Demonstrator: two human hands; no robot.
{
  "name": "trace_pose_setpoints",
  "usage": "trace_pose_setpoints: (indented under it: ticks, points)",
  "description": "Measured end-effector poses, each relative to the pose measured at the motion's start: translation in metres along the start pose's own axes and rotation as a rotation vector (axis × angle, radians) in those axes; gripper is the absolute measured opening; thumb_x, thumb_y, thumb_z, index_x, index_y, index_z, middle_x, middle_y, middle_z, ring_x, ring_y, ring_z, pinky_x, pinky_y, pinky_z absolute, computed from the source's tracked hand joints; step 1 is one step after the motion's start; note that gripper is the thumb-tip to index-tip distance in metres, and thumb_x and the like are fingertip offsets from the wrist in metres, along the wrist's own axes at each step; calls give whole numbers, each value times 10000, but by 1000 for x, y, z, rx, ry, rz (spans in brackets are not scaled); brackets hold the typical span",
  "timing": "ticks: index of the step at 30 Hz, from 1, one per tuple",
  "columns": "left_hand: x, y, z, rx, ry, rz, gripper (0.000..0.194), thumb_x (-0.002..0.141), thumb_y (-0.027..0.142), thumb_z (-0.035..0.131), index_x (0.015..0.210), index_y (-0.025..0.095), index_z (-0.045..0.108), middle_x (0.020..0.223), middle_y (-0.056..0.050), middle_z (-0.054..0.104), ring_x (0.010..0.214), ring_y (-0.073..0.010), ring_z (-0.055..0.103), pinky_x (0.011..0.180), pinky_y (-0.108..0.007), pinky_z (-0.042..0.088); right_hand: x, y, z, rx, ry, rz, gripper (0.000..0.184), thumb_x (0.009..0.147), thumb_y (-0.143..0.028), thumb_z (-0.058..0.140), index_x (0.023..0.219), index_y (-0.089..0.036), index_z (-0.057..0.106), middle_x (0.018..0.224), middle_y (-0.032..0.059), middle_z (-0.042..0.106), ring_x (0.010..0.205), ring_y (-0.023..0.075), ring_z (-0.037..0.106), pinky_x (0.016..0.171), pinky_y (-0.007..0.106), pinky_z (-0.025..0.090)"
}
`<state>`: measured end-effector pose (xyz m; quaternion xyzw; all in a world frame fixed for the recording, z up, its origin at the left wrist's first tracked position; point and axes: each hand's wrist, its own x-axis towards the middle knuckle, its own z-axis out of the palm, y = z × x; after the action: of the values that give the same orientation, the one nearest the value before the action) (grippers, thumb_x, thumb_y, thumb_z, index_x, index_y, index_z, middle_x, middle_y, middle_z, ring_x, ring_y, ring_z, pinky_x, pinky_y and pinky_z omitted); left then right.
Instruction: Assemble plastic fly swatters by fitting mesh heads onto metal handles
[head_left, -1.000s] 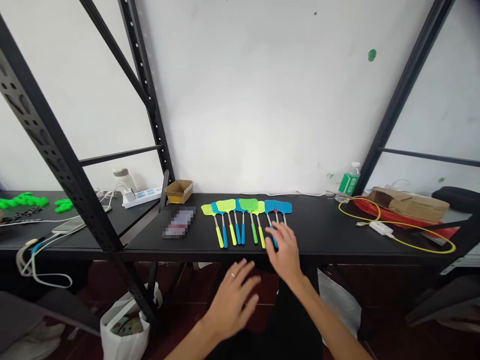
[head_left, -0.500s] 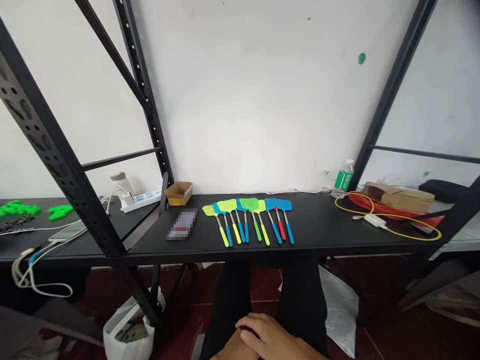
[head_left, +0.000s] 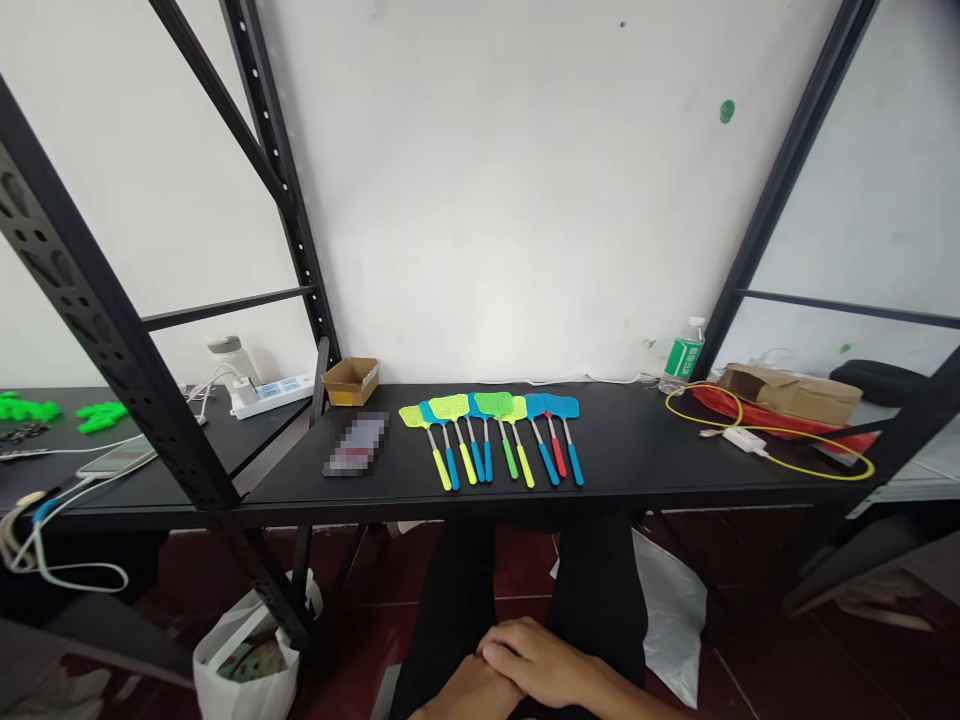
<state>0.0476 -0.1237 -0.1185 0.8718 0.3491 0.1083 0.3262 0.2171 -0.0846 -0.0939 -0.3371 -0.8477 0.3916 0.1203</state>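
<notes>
The right hand (head_left: 536, 658) lies loosely open over the left hand (head_left: 466, 696) (mostly hidden, its state unclear), both resting above dark trousers (head_left: 600, 590), well below the matte black counter (head_left: 637, 450), where plastic-mesh fly swatters (head_left: 493, 404) on thin metal shafts lie side by side.

A row of fly swatters (head_left: 487, 440) lies across the middle of the table (head_left: 637, 460), handles toward the person. Left of the row lies a blurred flat item (head_left: 356, 443), with a cardboard box (head_left: 351, 381) behind it at the back edge. Right of the row, a plastic bottle (head_left: 683, 355) stands at the back, beside a looped cable (head_left: 780, 450) and a cardboard package (head_left: 791, 395). At the left of the frame, beyond an upright of the metal rack (head_left: 127, 320), a second table (head_left: 45, 490) holds a power strip (head_left: 271, 396) and a phone (head_left: 116, 457). A plastic bag (head_left: 246, 650) sits on the floor at lower left. At bottom centre, below the table's front edge, the right hand (head_left: 540, 660) lies over the left hand (head_left: 469, 695).
</notes>
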Motion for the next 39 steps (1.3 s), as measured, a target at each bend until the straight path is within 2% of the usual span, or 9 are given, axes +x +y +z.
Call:
trace_pose_setpoints:
  ticks: [4,9,14,16,18,25,35,39]
  points:
    - [0,-3,1,-9,-1,7,287,970,365,604,1228,243,626,1294,-91,607,1101,-221,623,911,-398,556,-1,-1,-1,10,-8,-8,424,1033,-372,359,1149,-223,739,1120,52,757,1038,213,685,919,287,459]
    - [16,-9,10,-20,6,7,298,978,379,588,1233,230,624,1290,-94,611,1090,-218,628,922,-405,552,0,1,-1,23,1,-13,423,1029,-368,368,1141,-208,742,1102,57,760,1019,208,688,891,271,462]
    - [21,-16,20,-20,39,12,463,864,649,594,1246,392,642,1194,-30,705,1060,-297,665,840,-380,585,1,3,1,28,-15,0,430,1029,-378,366,1154,-210,741,1119,53,757,1019,208,685,900,274,455]
    - [19,-18,22,-17,55,16,527,839,679,587,1262,370,648,1193,-38,717,1065,-319,665,850,-371,577,1,4,1,29,-10,1,430,1028,-379,370,1155,-206,742,1132,59,754,1026,211,680,908,275,450]
    - [18,-21,24,-14,65,19,531,855,659,566,1269,338,658,1203,-49,719,1062,-320,664,871,-367,564,2,4,1,29,-8,-2,429,1029,-376,371,1155,-205,744,1132,60,754,1031,212,680,913,276,447]
    - [20,-28,29,-2,78,23,474,875,617,551,1233,339,690,1138,-51,741,962,-315,687,813,-372,563,1,3,0,29,-20,-2,421,1027,-377,379,1157,-209,742,1122,62,757,1033,223,687,916,289,454]
    - [19,-31,29,18,94,73,463,889,607,544,1249,345,671,1172,-37,731,1001,-302,682,818,-356,565,1,4,0,40,-2,-5,395,1016,-352,398,1136,-214,749,1114,61,762,1026,217,694,912,288,460]
    - [14,-28,24,42,74,80,464,889,555,582,1292,331,637,1267,-43,691,1085,-307,666,881,-373,558,1,5,-12,64,17,-19,302,939,-297,518,1101,-215,759,1033,50,778,928,201,718,818,260,490]
